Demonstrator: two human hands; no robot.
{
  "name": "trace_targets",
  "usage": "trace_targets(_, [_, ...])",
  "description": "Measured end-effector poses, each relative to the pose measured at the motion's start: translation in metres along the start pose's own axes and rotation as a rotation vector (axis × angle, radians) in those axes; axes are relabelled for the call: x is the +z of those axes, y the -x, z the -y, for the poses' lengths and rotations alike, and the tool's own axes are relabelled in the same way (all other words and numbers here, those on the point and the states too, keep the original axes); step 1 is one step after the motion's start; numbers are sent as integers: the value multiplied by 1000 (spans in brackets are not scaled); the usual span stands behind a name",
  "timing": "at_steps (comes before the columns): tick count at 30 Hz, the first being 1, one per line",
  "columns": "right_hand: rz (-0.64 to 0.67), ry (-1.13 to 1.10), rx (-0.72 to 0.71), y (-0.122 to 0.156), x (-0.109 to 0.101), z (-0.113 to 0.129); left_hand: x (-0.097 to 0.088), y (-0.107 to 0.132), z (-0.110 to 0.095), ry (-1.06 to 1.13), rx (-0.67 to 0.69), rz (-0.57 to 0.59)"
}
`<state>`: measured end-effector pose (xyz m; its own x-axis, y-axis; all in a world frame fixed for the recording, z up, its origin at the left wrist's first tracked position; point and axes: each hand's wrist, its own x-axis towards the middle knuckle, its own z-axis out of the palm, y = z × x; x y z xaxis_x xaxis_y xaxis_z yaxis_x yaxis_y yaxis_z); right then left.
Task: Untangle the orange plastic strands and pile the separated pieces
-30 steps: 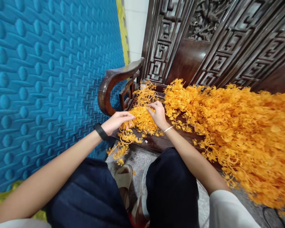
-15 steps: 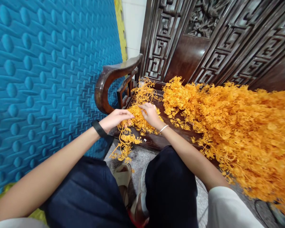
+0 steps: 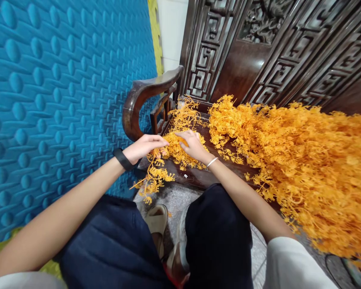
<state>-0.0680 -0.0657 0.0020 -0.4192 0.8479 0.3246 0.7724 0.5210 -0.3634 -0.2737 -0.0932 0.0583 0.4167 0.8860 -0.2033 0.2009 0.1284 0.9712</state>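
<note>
Since half a second ago, the free end of the branching orange plastic-looking sprig (image 3: 155, 174) has swung toward the left of the frame, while the right hand (image 3: 194, 145) sits closer to the left hand (image 3: 146, 146) than a second ago. The sprig hangs just left of centre, its long axis slanting from the left hand toward the lower left, where one thin bare stem end points the same way. The left hand, wearing a black wristband (image 3: 123, 159), has its fingers together and pinches the sprig near its upper end; the exact grip is partly hidden. The right hand, with a thin silvery bracelet (image 3: 212, 162), holds thumb and forefinger apart above a small tangled orange pile (image 3: 183, 154) at the centre; I cannot tell whether its other fingers touch a strand. That pile lies on a dark brown polished wooden bench seat (image 3: 195, 180), beside a curved wooden armrest (image 3: 132, 104). A far larger, bushy orange heap (image 3: 313, 168) fills the right of the frame, and a textured blue mat (image 3: 63, 100) covers the upper left.
</note>
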Motion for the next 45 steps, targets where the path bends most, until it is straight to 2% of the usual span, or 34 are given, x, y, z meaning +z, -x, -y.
trace_targets(7, [-14,-1,23,0,1,-1,-2,1,0,34,19,-5])
trace_targets(13, [-26,-13,11,-1,0,2,1,0,-1,52,46,-88])
trace_targets(17, [-9,10,20,-1,3,1,2,-2,1,99,54,-78])
trace_targets(27, [-17,-9,31,-1,7,-2,1,-2,4,30,96,-85])
trace_targets(34, [-16,-1,62,0,4,-1,7,-1,0,26,32,-146])
trace_targets(36, [-75,-92,51,-1,1,3,8,-2,1,9,33,-176])
trace_targets(39, [-151,-399,68,-2,-3,15,10,-3,2,-48,79,-239])
trace_targets(42, [-70,-719,191,-4,-3,31,11,-4,4,-106,135,-288])
trace_targets(45, [10,-886,249,-5,-1,41,12,-7,7,-117,195,-296])
